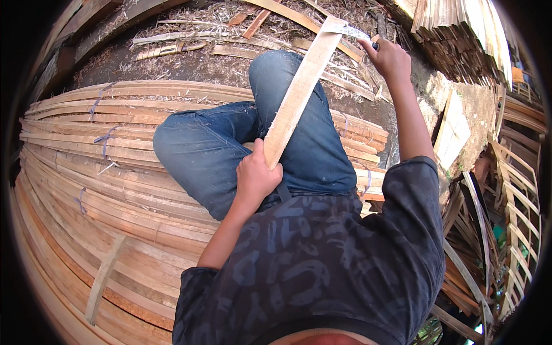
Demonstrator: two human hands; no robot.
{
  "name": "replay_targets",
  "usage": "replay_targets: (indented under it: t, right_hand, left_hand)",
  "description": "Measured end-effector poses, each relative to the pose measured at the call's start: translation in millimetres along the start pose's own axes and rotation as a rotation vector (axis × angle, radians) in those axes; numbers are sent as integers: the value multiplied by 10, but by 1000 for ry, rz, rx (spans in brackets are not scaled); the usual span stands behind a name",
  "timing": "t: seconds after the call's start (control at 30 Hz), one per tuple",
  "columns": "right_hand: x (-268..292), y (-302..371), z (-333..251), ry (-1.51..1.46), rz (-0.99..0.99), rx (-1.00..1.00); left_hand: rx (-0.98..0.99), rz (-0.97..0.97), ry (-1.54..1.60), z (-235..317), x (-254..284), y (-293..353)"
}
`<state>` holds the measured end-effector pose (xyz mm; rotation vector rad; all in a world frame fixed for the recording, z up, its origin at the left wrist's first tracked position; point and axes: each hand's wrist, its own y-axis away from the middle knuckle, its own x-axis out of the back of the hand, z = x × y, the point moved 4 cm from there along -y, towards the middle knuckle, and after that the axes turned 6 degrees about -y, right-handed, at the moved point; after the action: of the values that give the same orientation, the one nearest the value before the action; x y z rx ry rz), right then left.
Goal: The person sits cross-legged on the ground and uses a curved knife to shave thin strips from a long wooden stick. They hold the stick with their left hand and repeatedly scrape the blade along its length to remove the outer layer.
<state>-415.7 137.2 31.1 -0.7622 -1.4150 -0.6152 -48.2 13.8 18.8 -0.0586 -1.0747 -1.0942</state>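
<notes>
My left hand (pixel 259 173) is closed around the near end of a long, flat, pale wooden slat (pixel 303 89). The slat slants up and away to the right across my raised knee. At its far end lies the light-coloured blade of a knife (pixel 348 30), touching the wood. My right hand (pixel 389 58), arm stretched out, grips the knife's dark handle, most of which the fingers hide.
I sit on bundles of long wooden strips (pixel 138 129) tied with purple string. Wood shavings (pixel 224 31) and loose offcuts litter the ground ahead. A stack of thin boards (pixel 460 37) stands at the far right, with a wooden lattice (pixel 517 213) below it.
</notes>
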Motion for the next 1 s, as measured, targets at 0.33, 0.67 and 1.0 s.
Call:
replay_targets:
  t: [0.33,0.67,1.0]
  right_hand:
    - [116,459,-645,-179,-235,117]
    - [-604,535,815,-319,-253,-737]
    - [-395,1199,-546,-930,5,-507]
  left_hand:
    - [1,15,9,-64,-5,67]
    - [-29,-40,144,-153,-47,-17]
    - [-164,-109,420,-259,-83,-67]
